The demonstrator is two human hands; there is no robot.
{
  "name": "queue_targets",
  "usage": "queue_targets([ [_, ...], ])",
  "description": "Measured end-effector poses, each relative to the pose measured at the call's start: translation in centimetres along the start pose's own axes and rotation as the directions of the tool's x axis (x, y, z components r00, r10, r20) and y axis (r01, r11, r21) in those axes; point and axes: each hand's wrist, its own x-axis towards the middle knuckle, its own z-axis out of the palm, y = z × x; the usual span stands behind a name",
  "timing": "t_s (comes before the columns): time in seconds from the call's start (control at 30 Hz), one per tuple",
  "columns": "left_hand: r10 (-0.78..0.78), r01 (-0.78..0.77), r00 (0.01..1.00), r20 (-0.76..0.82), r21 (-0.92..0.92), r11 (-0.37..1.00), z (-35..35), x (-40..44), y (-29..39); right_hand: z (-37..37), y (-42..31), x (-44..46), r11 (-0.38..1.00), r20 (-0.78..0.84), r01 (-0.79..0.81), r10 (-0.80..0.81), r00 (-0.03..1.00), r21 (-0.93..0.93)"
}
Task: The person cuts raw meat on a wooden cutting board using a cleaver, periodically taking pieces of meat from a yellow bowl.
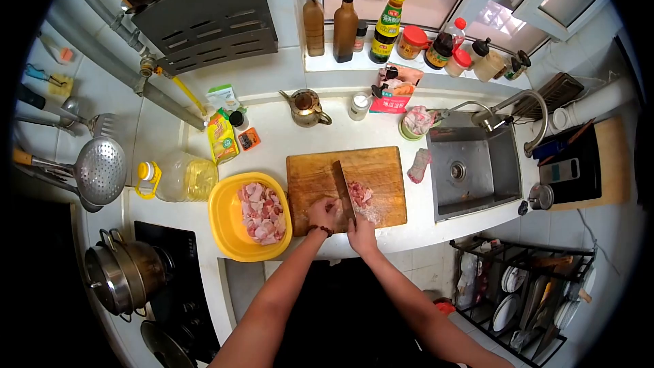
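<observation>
A wooden cutting board (310,172) lies on the counter in front of me. My right hand (362,236) grips a cleaver (343,189) whose dark blade stands over the board, its tip pointing away from me. Just left of the blade, my left hand (325,214) rests on the board with curled fingers; whatever is beneath them is hidden. Small pieces of chopped raw meat (360,195) lie right of the blade, with pale bits nearer me. A yellow basin (221,237) left of the board holds larger raw meat pieces (261,215).
At the right is a steel sink (443,194) with a faucet (541,112); a cloth (419,165) lies beside it. A teapot (308,107) and a glass jar (359,105) stand behind the board. An oil jug (187,177) and a stove (176,235) are at the left. Bottles line the sill.
</observation>
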Motion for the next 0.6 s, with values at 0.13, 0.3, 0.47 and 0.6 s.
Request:
queue_targets([
  [0.13, 0.0, 0.001, 1.0, -0.006, 0.061, 0.998, -0.2, 0.2, 0.6, 0.2, -0.2, 0.3, 0.999, -0.019, 0.027, -0.027, 0.999, -0.04],
  [0.3, -0.036, 0.037, 0.999, -0.015, 0.106, 0.994, -0.1, 0.4, 0.5, 0.3, -0.5, 0.5, 0.999, 0.016, -0.033, 0.033, 0.999, -0.034],
  [0.47, -0.067, 0.069, 0.998, -0.017, 0.099, 0.993, 0.6, 1.1, -0.8, 0.0, -1.0, 0.2, 0.999, -0.015, 0.037, -0.037, 0.999, -0.005],
  [0.6, -0.114, 0.116, 0.993, -0.039, 0.077, 0.99, 0.6, 1.1, -0.1, 0.2, -0.4, -0.5, 0.999, -0.07, 0.05, -0.049, 0.996, 0.019],
])
